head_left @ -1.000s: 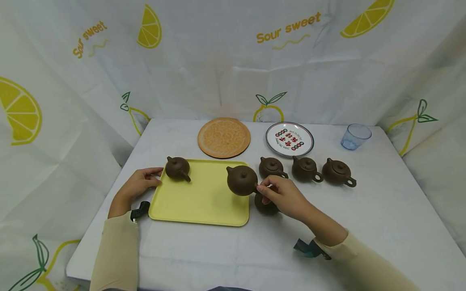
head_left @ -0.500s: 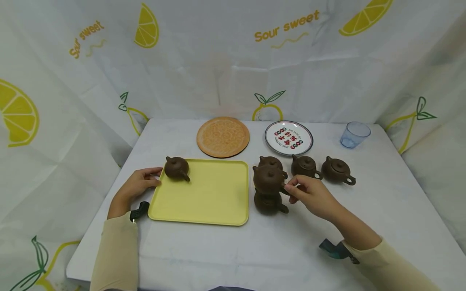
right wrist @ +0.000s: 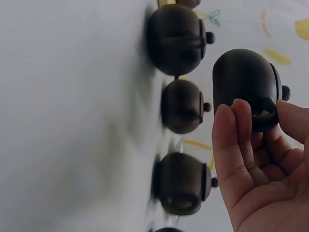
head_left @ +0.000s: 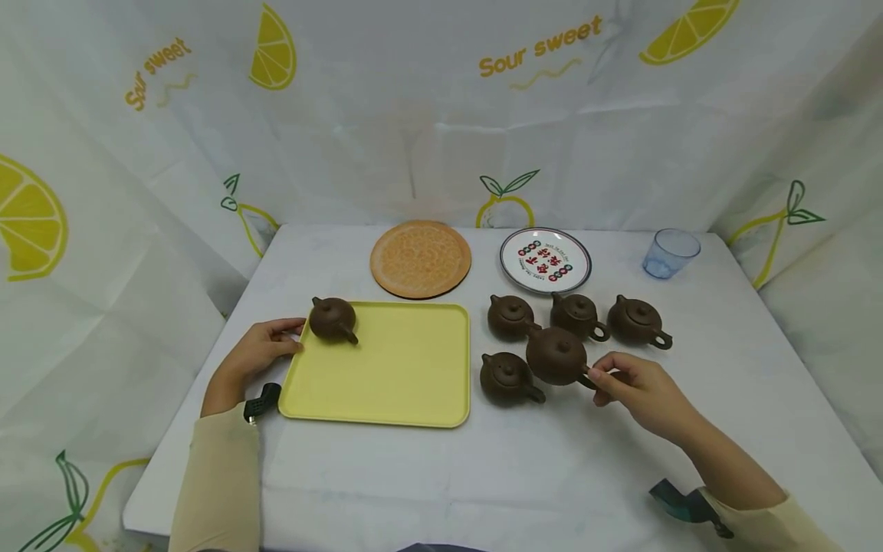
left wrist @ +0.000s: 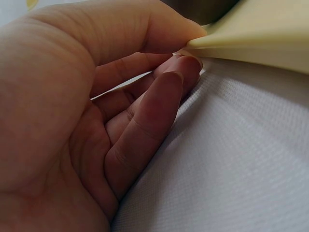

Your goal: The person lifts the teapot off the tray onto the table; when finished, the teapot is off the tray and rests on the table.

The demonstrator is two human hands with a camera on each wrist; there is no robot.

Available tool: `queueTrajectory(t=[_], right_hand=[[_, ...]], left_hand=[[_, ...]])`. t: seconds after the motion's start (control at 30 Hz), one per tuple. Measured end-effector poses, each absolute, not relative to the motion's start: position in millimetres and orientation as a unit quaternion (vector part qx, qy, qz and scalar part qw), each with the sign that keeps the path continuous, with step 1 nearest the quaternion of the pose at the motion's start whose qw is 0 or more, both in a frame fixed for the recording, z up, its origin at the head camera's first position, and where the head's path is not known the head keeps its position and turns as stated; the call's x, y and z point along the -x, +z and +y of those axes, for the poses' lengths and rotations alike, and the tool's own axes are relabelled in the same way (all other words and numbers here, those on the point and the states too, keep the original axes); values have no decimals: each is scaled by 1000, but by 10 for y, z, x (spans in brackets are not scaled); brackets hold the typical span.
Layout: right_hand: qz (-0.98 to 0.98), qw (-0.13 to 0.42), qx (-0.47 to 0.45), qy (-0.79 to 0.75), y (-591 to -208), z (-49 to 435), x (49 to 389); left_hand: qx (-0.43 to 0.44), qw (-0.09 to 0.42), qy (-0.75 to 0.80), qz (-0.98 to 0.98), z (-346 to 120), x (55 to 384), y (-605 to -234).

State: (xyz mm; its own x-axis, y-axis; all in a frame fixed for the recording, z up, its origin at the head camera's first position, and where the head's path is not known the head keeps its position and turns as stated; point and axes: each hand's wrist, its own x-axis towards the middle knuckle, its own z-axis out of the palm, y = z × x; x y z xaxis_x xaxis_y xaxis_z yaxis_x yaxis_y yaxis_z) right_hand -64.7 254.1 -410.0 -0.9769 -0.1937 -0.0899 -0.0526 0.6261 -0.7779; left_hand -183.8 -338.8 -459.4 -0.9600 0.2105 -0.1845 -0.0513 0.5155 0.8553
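My right hand [head_left: 638,387] pinches the handle of a dark brown teapot [head_left: 556,356], its lid on top. In the right wrist view this teapot [right wrist: 244,79] hangs above the table, thumb and fingers at its handle. My left hand [head_left: 258,354] holds the left rim of a yellow tray [head_left: 386,376]; in the left wrist view the thumb [left wrist: 164,31] lies on the rim. One brown teapot [head_left: 333,319] sits at the tray's upper left corner. Another teapot [head_left: 507,379] stands just right of the tray, below and left of the held one.
Behind the held teapot three more stand in a row: a left teapot [head_left: 510,317], a middle teapot [head_left: 576,316] and a right teapot [head_left: 636,322]. Farther back lie a round orange-brown mat [head_left: 421,259], a printed white plate [head_left: 545,261] and a blue glass [head_left: 669,254].
My right hand has carried the teapot rightward, from over the tray's right side to right of the teapot beside the tray. My left hand stays at the tray's rim.
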Motion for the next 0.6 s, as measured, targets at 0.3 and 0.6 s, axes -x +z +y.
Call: queueTrajectory(t=[0.3,0.6], right_hand=[[899,109,45,-422,-4267,2743,580],[888,111,38,-445,-4455,2843,561]], left_hand=[[-47,127,485,864,-3463,1882,-4741],[-49,124,476,869,-3464,1902,-4744]])
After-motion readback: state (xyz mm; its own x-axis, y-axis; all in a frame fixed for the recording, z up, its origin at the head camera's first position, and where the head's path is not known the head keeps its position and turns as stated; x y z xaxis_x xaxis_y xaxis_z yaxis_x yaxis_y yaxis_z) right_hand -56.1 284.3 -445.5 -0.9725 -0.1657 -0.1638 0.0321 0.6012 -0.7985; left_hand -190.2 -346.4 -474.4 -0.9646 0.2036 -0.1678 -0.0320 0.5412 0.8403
